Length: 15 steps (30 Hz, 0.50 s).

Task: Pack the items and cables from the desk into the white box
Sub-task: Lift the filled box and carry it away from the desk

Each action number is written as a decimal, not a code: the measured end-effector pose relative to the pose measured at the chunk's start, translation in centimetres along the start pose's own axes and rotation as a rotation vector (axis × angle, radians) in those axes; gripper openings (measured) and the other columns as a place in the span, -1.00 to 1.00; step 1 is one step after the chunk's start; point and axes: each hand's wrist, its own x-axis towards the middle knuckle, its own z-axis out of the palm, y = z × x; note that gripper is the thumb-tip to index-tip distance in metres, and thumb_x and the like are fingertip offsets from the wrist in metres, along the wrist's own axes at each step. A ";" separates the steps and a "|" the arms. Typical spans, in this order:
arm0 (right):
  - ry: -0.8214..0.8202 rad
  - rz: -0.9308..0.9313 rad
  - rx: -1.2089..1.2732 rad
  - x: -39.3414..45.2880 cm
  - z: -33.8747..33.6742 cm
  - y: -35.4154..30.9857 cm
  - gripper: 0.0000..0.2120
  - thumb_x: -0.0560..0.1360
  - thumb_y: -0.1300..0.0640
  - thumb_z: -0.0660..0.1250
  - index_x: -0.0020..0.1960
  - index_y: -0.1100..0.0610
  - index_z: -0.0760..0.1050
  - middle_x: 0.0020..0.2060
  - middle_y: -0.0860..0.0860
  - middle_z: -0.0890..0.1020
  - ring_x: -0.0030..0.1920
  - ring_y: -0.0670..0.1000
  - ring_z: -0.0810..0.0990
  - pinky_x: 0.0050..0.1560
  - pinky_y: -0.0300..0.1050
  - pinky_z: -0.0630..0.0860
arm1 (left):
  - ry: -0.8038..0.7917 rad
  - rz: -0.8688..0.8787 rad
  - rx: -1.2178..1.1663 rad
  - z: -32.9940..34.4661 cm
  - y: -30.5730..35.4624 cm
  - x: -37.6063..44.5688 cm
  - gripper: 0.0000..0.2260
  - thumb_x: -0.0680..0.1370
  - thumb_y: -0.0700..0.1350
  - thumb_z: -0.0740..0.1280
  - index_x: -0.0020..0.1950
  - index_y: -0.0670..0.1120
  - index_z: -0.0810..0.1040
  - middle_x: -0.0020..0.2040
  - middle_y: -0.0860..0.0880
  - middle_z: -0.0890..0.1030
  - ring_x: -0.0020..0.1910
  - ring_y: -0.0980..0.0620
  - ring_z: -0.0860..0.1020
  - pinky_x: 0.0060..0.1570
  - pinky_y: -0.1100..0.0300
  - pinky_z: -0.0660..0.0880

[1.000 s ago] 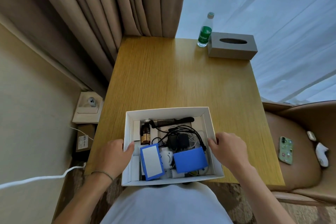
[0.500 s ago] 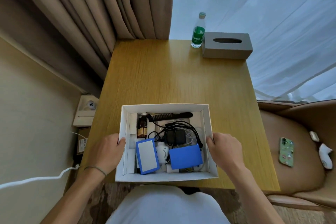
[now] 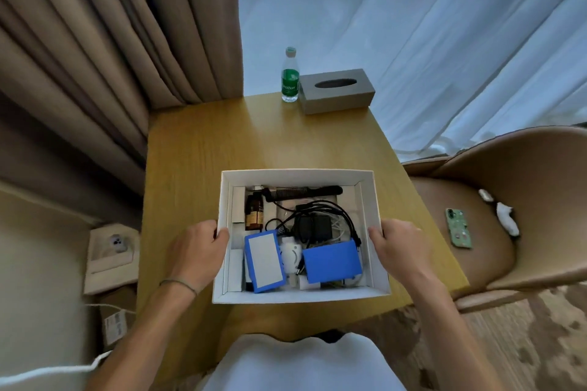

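**Both hands gripping the packed white box**

Head view: the white box [image 3: 368, 200] is sitting near the tabletop's [image 3: 197, 149] front edge. The left hand [image 3: 193, 251] and right hand [image 3: 398, 247] are each closing their grip on a side wall, thumbs hooked inside. Black cables [image 3: 320, 216] and two blue boxes [image 3: 263, 260] are lying inside.

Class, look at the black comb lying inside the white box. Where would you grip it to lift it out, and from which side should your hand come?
Grip the black comb by its plain handle at the right end, coming straight down from above. It lies flat along the far wall of the white box, so a sideways approach looks blocked, and the toothed left part lies close beside the brown bottle.
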 end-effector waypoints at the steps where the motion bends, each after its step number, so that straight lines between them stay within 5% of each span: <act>1: 0.009 0.030 0.002 -0.7 -0.1 -0.1 -0.55 0.64 -0.02 0.23 -0.40 0.09 0.36 -0.52 -0.04 0.39 -0.51 -0.05 0.29 -0.47 -0.16 0.20 | -0.003 0.032 -0.008 -0.2 -0.1 0.2 -0.64 0.64 -0.03 0.24 -0.34 -0.11 0.45 -0.47 -0.02 0.36 -0.51 0.05 0.31 -0.46 0.21 0.26; 8: 0.141 0.225 0.017 -7.0 0.0 -0.1 -0.53 0.63 -0.03 0.22 -0.43 0.05 0.29 -0.53 -0.04 0.36 -0.51 -0.04 0.30 -0.46 -0.13 0.15 | -0.064 0.249 -0.031 -0.2 -0.2 1.0 -0.62 0.62 -0.07 0.28 -0.40 -0.08 0.39 -0.52 0.01 0.33 -0.54 0.07 0.25 -0.48 0.26 0.18; 15: 0.230 0.459 0.013 -14.7 0.2 2.4 -0.59 0.61 -0.05 0.23 -0.38 0.07 0.41 -0.49 -0.02 0.47 -0.46 0.01 0.45 -0.44 -0.08 0.32 | -0.195 0.397 -0.021 1.4 2.7 -0.8 -0.63 0.62 -0.06 0.26 -0.39 -0.10 0.40 -0.49 -0.02 0.36 -0.52 0.05 0.27 -0.46 0.21 0.23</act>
